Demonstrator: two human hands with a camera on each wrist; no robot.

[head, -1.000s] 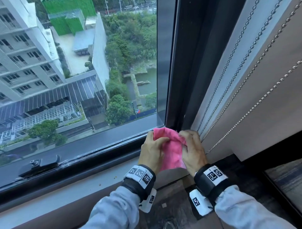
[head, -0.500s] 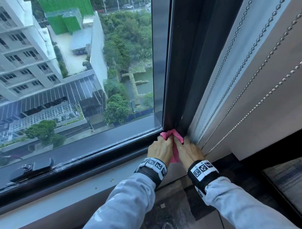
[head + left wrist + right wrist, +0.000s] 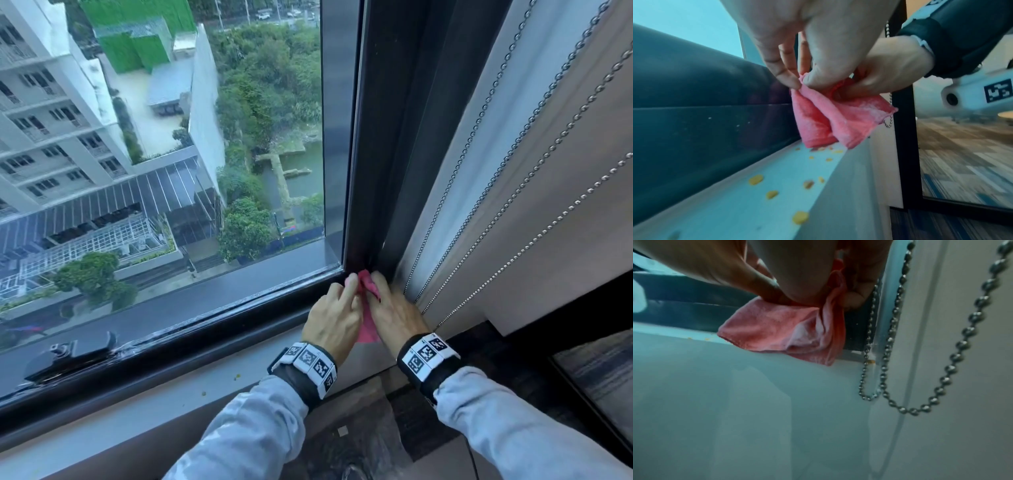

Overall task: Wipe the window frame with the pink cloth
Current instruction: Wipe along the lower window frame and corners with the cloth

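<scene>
Head view: left hand (image 3: 334,320) and right hand (image 3: 394,317) both pinch the bunched pink cloth (image 3: 368,291) between them, its tip pushed into the lower corner of the dark window frame (image 3: 373,171). Judged risks: the right knuckles, just beside the bead chains (image 3: 479,137), may snag them; the cloth's hanging tail may scatter the yellow crumbs (image 3: 756,180) below along the sill (image 3: 735,203).

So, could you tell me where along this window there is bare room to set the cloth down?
The pale sill left of the left hand, below the dark window frame, is open apart from scattered yellow crumbs. The corner is crowded: both hands grip the pink cloth there, the right hand close by the bead chains.
</scene>
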